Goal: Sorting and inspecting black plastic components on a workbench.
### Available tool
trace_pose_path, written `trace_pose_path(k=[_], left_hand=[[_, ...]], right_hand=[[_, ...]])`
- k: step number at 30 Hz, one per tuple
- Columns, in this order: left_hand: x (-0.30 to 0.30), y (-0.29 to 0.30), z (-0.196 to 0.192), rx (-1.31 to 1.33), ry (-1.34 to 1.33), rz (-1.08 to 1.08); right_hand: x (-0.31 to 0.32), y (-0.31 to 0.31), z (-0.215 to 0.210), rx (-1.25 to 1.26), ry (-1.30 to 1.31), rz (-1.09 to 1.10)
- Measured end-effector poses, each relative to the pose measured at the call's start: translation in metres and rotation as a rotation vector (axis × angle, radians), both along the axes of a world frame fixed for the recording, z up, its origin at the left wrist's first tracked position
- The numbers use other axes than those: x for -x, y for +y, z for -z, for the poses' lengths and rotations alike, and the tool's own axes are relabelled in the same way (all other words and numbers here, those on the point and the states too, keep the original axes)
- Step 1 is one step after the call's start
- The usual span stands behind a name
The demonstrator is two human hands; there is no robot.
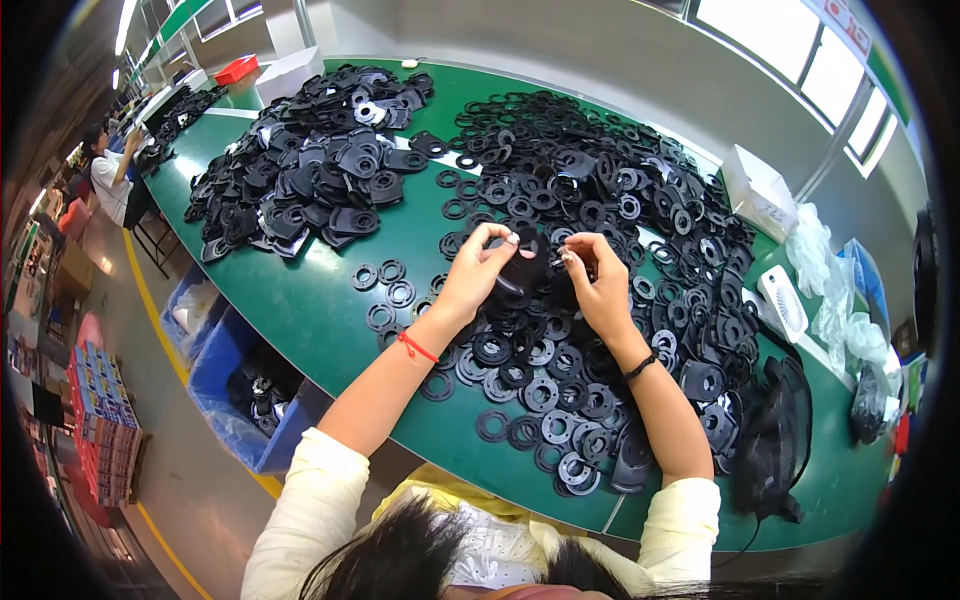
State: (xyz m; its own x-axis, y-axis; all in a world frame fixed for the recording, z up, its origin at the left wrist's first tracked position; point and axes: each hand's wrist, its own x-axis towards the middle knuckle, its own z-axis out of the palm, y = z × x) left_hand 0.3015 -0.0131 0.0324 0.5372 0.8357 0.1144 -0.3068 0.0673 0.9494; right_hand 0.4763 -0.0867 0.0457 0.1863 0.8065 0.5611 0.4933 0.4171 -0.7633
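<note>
You hold a black cover in front of you, over the heap of black rings on the green table. Its rounder end, with a round hole through it, points away from you, and its smooth body comes back towards you. The long axis seems to run near to far, leaning a little to your left at the near end, though its dark outline blends into the rings behind it.

Your left hand has thumb and fingers closed on the cover's left side near the hole. Your right hand is at its right side, thumb and forefinger bent close to each other; you cannot tell from here whether they grip the cover, a small piece or nothing.

A heap of similar covers lies on your left, pointing many ways. On your right, the white box carries dark writing on its near side, beyond the white fan and the black mesh bag. A wall sign at the upper right has red characters, cut off by the rim. The stacked cartons on the floor at left bear colourful print, too small to read.
</note>
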Motion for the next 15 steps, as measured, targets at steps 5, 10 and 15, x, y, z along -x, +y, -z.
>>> trace_pose_path(k=[5, 10, 15], left_hand=[[-0.007, -0.012, 0.001, 0.024, 0.068, 0.079], [-0.007, -0.017, -0.008, -0.006, 0.157, 0.130], [-0.006, -0.011, 0.001, 0.004, 0.093, 0.052]], right_hand=[[0.001, -0.002, -0.003, -0.110, -0.135, -0.049], [0.005, -0.006, -0.004, -0.174, -0.377, -0.099], [0.010, -0.009, -0.008, -0.171, -0.391, -0.110]])
